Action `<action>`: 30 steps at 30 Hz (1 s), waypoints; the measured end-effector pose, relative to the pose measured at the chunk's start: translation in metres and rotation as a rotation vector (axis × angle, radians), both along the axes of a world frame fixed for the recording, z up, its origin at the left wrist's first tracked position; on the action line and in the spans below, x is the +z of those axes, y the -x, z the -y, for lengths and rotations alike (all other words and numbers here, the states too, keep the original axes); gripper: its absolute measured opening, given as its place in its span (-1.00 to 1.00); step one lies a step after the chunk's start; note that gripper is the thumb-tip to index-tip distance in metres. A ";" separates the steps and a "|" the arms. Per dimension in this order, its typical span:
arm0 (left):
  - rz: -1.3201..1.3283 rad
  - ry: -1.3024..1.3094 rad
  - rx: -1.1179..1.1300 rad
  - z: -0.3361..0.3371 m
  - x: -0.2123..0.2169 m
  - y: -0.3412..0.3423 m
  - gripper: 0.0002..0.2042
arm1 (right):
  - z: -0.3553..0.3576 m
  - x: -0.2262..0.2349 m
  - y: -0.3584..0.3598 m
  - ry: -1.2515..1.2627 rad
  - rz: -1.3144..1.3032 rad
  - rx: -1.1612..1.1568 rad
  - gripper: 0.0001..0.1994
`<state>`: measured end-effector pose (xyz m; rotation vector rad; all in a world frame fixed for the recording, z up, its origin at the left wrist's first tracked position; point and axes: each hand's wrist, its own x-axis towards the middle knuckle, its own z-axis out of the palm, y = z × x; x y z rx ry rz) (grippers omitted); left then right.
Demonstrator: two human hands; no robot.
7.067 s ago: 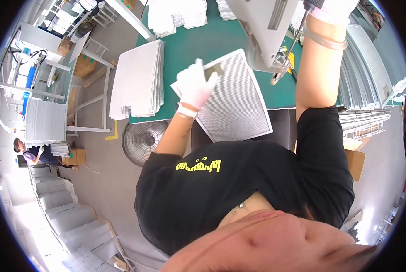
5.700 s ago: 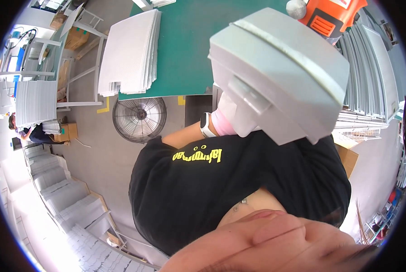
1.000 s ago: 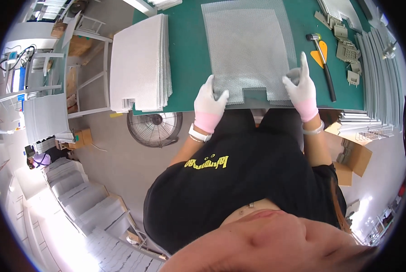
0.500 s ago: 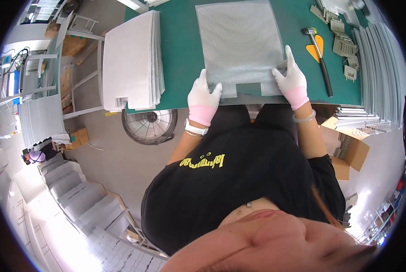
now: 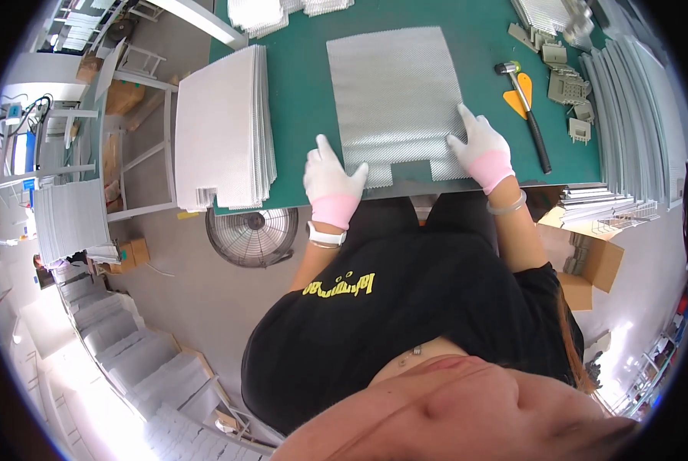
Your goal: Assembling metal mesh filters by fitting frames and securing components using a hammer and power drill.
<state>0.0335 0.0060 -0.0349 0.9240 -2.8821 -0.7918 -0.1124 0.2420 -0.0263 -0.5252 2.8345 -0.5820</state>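
The green worktop (image 5: 298,100) has bare room around a silvery, notched mesh sheet (image 5: 397,92) lying flat at its near edge. The left hand (image 5: 332,180) and right hand (image 5: 482,146), white-gloved, press its near corners, fingers spread.

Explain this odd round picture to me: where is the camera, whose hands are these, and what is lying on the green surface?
The camera sits on a person's head and looks down, so the fisheye lens bends straight edges. Both gloved hands are that person's own. The left hand and right hand rest flat on a silvery mesh sheet lying on the green table, near its front edge; neither grips anything. A stack of similar sheets lies to the left, and a hammer and grey plastic parts to the right.
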 end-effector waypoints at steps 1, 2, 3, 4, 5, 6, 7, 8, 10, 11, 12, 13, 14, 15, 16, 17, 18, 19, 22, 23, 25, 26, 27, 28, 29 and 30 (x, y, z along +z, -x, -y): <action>-0.044 0.130 -0.078 0.004 0.000 0.000 -0.25 | 0.003 0.014 0.000 -0.104 0.022 0.001 -0.35; -0.088 0.262 -0.153 0.010 0.002 0.003 -0.23 | 0.006 0.022 0.003 -0.208 0.045 0.000 -0.38; -0.105 0.267 -0.152 0.015 0.005 0.009 -0.23 | 0.002 0.023 0.014 -0.204 0.028 -0.002 -0.38; -0.173 0.299 -0.257 0.021 0.011 0.014 -0.22 | -0.009 0.024 0.027 -0.097 -0.046 0.078 -0.43; -0.239 0.332 -0.360 0.026 0.018 0.019 -0.21 | -0.020 0.024 0.045 0.009 -0.120 0.161 -0.47; -0.410 0.296 -0.383 0.032 0.031 0.033 -0.23 | -0.031 0.021 0.074 0.179 -0.390 0.186 -0.57; -0.559 0.304 -0.413 0.037 0.053 0.050 -0.23 | -0.032 0.046 0.105 0.307 -0.474 0.172 -0.60; -0.726 0.289 -0.461 0.039 0.078 0.074 -0.23 | -0.035 0.068 0.134 0.358 -0.675 0.108 -0.62; -1.035 0.379 -0.618 0.043 0.119 0.143 -0.32 | -0.029 0.118 0.204 0.272 -0.677 -0.104 -0.51; -1.081 0.381 -0.675 0.039 0.137 0.182 -0.42 | -0.033 0.134 0.239 0.351 -0.686 -0.127 -0.42; -1.005 0.322 -0.637 0.031 0.151 0.221 -0.43 | -0.028 0.148 0.255 0.373 -0.649 -0.157 -0.42; -1.002 0.330 -0.616 0.050 0.154 0.281 -0.35 | -0.007 0.161 0.269 0.419 -0.612 -0.156 -0.40; -0.852 0.305 -0.554 0.047 0.153 0.329 -0.29 | -0.014 0.152 0.303 0.360 -0.533 -0.219 -0.36; -0.709 0.283 -0.495 0.040 0.155 0.372 -0.22 | -0.025 0.139 0.341 0.304 -0.461 -0.284 -0.31; -0.645 0.272 -0.457 0.055 0.155 0.412 -0.17 | -0.015 0.138 0.366 0.200 -0.447 -0.328 -0.35; -0.662 0.139 -0.463 0.080 0.147 0.433 -0.16 | 0.006 0.143 0.373 0.231 -0.462 -0.296 -0.35; -0.682 0.014 -0.449 0.108 0.150 0.433 -0.14 | 0.042 0.154 0.372 0.188 -0.447 -0.153 -0.39; -0.671 0.006 -0.457 0.089 0.153 0.435 -0.14 | 0.043 0.150 0.366 0.105 -0.407 -0.074 -0.41; -0.301 0.205 -0.261 0.032 0.166 0.432 -0.18 | 0.013 0.134 0.349 0.435 -0.625 0.120 -0.47; -0.298 0.197 -0.289 0.012 0.173 0.427 -0.18 | -0.012 0.130 0.349 0.770 -0.775 0.492 -0.53; -0.376 0.361 -0.401 -0.066 0.191 0.429 -0.31 | -0.103 0.125 0.378 0.837 -0.464 0.148 -0.58; -0.344 0.411 -0.276 0.006 0.182 0.432 -0.31 | 0.021 0.175 0.332 -0.045 -0.585 -0.227 -0.62; -0.722 0.473 -0.270 0.056 0.180 0.454 -0.44 | 0.038 0.201 0.321 -0.014 -0.613 -0.186 -0.62; -1.082 0.539 -0.269 0.103 0.175 0.462 -0.56 | 0.058 0.214 0.314 0.244 -0.714 -0.145 -0.64; -1.075 0.536 -0.266 0.116 0.164 0.467 -0.56 | 0.058 0.212 0.317 0.473 -0.791 -0.147 -0.65; -1.142 0.288 -0.317 0.109 0.159 0.477 -0.62 | 0.031 0.207 0.335 0.574 -0.791 -0.094 -0.66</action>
